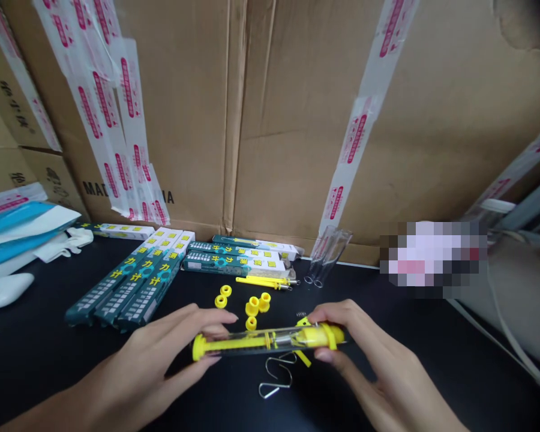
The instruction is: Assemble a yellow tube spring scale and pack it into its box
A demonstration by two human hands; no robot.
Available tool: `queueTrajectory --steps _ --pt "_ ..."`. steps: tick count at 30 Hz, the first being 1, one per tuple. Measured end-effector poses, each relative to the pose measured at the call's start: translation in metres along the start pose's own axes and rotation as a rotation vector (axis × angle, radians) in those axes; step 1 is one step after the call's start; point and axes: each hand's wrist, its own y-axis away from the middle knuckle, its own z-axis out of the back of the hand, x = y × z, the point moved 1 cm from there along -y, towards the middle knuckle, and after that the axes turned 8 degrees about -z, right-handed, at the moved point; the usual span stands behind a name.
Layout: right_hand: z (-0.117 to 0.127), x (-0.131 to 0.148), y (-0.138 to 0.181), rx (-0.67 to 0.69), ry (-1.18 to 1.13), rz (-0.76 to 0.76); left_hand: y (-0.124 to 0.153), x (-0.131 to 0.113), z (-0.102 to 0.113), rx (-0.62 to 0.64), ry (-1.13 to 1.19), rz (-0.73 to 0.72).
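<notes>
A clear-tubed spring scale (247,342) with yellow ends lies sideways between my hands, above the black table. My left hand (171,342) grips its left end, thumb below and fingers above. At the other end, my right hand (360,342) pinches the yellow cap (328,336) between thumb and fingers. Through the tube show a yellow strip and a metal spring part. Bent wire hooks (276,378) lie on the table just below the scale. Behind it stand several yellow plastic caps (252,306). A small spring (301,314) and a yellow piece sit near my right fingertips, partly hidden.
Green and white boxes (135,276) lie left and in the middle (234,258). Yellow rods with metal ends (265,281) and two clear tubes (326,258) are behind the caps. Cardboard boxes (288,120) wall the back. A bag (526,288) stands right; blue packaging (22,234) lies left.
</notes>
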Motion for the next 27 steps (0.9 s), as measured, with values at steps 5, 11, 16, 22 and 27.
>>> queueTrajectory --steps 5,11,16,22,27 --pt "0.005 -0.002 -0.006 0.001 -0.082 -0.040 0.006 0.011 -0.003 0.028 0.105 0.057" --pt "0.008 -0.008 -0.010 -0.017 -0.166 -0.210 0.007 0.021 -0.013 -0.192 0.177 0.145" --pt "0.009 -0.011 -0.013 0.074 -0.472 -0.495 -0.001 0.016 -0.005 -0.201 0.178 0.166" --pt "0.007 -0.002 -0.016 0.049 -0.918 -0.733 -0.002 0.006 -0.002 -0.140 0.044 0.061" --pt "0.011 -0.007 -0.020 0.058 -0.905 -0.747 -0.006 0.002 0.001 -0.203 -0.193 -0.075"
